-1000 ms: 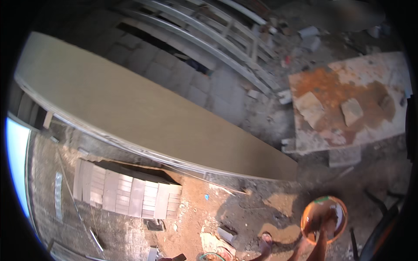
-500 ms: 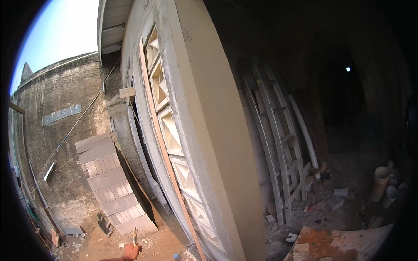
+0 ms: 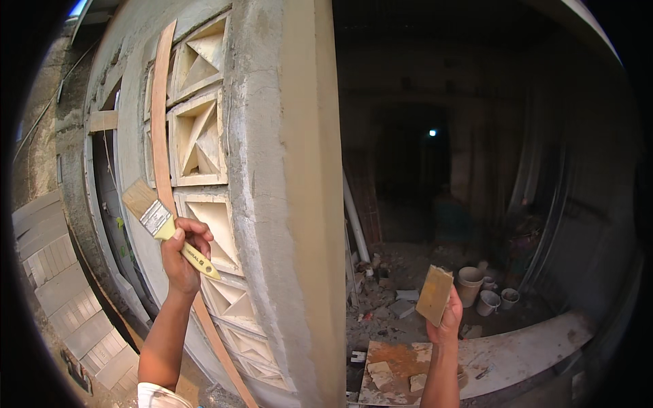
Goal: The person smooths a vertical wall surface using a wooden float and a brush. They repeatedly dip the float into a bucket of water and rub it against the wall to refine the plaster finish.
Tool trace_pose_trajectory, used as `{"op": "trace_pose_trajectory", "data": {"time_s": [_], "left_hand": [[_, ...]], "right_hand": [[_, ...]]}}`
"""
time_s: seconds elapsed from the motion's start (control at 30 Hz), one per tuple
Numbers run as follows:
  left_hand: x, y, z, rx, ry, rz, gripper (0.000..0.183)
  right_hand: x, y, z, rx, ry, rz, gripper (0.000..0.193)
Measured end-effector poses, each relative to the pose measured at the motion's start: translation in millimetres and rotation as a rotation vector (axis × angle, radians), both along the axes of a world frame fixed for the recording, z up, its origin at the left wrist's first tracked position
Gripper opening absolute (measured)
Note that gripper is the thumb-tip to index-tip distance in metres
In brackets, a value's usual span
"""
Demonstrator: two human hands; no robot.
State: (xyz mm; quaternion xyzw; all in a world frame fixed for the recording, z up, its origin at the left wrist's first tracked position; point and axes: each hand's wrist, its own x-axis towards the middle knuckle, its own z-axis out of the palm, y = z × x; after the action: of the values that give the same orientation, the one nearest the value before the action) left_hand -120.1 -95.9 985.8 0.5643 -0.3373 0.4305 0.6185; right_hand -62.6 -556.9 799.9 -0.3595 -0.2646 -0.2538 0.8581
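Note:
My left hand (image 3: 181, 266) is raised in front of the wall, its fingers closed round the pale yellow handle of a flat paintbrush (image 3: 156, 216). The bristles point up and left, and in the picture they lie just left of a long wooden strip (image 3: 160, 115). Behind the hand is a column of cream vent blocks (image 3: 204, 219) set in the wall. On the right, past the wall's corner, my right hand (image 3: 446, 322) grips a flat, tan rectangular piece (image 3: 434, 296) held upright. I cannot make out its material.
A plastered wall corner (image 3: 309, 204) stands between my hands. Below my right arm lies a stained board (image 3: 517, 357) bearing broken pieces. Buckets (image 3: 488, 303) and rubble (image 3: 388, 299) stand farther back in the dark room. Stacked grey blocks (image 3: 64, 285) are at the far left.
The view has turned right and come closer to the wall. The hand with the paintbrush has risen from the lower edge, and my right hand with the tan piece has come into view.

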Motion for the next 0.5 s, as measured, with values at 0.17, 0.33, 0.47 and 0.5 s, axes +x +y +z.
{"op": "trace_pose_trajectory", "data": {"time_s": [0.17, 0.33, 0.47, 0.5], "left_hand": [[32, 1, 88, 0.071, -0.142, 0.098, 0.036], [53, 2, 134, 0.035, -0.126, 0.032, 0.036], [57, -27, 163, 0.122, -0.223, 0.084, 0.036], [59, -27, 171, 0.130, -0.223, 0.096, 0.037]], "right_hand": [[23, 107, 195, -0.322, -0.552, -0.335, 0.058], [41, 171, 254, -0.306, -0.842, -0.482, 0.055], [52, 177, 251, -0.254, -0.943, -0.558, 0.055], [58, 184, 255, -0.241, -0.956, -0.553, 0.055]]}}
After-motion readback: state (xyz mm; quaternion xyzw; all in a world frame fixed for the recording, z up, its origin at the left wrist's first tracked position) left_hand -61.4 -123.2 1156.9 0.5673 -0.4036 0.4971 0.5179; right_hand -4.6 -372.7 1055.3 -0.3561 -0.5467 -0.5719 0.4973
